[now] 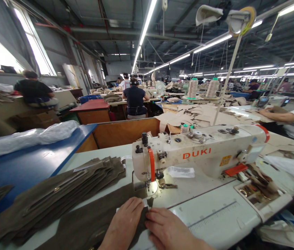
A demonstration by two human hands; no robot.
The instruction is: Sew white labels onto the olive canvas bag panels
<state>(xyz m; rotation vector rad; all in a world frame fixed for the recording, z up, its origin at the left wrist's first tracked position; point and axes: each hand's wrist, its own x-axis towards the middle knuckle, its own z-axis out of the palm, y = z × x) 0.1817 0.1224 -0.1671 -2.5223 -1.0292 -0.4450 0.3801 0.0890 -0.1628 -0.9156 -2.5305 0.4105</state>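
Note:
A dark olive-brown fabric piece lies on the sewing machine table, its far end under the machine's presser foot area. My left hand presses on this piece with its fingers together, just in front of the needle. At its fingertips shows a small white label. My right hand is closed at the right edge of the fabric, its fingertips close to the left ones. The white sewing machine has its lamp lit at the needle. The undersides of my fingers are hidden.
A stack of dark fabric pieces lies at the left. A blue table carries plastic wrapping. A small parts tray is set into the table at right. Beyond the machine are beige cut pieces, thread cones and co-workers.

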